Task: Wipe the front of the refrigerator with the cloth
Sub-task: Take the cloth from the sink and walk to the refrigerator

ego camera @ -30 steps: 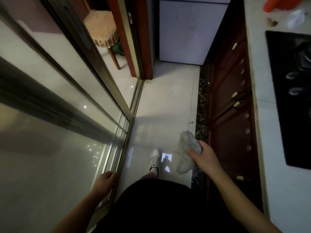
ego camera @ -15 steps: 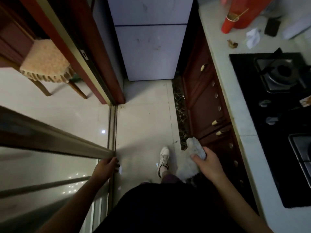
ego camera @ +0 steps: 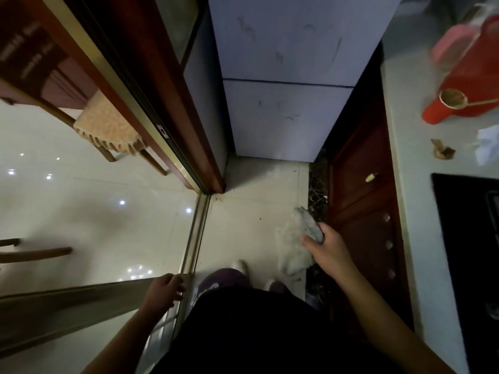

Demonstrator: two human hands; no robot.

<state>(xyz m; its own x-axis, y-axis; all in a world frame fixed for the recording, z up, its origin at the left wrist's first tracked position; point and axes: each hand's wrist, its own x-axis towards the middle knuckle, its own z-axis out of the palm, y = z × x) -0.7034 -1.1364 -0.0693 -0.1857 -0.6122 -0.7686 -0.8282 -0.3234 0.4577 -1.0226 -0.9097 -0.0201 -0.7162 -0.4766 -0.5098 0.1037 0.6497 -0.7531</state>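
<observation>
The white refrigerator (ego camera: pixel 286 76) stands straight ahead at the end of a narrow kitchen aisle, with faint grey smudges on its two door panels. My right hand (ego camera: pixel 328 251) hangs at my side and grips a crumpled pale grey cloth (ego camera: pixel 295 242) that dangles over the floor, well short of the refrigerator. My left hand (ego camera: pixel 164 291) rests with loose fingers on the edge of the sliding glass door (ego camera: pixel 89 303) at lower left.
Dark red cabinets (ego camera: pixel 361 211) and a pale counter (ego camera: pixel 410 163) line the right side, with a red jug (ego camera: pixel 464 98), paper scraps and a black hob (ego camera: pixel 469 238). The red door frame (ego camera: pixel 151 93) and a chair (ego camera: pixel 108 128) beyond it lie to the left.
I have walked forward down the aisle, so the refrigerator is much closer and larger. The cloth stays in my right hand; my left hand stays on the sliding door's edge.
</observation>
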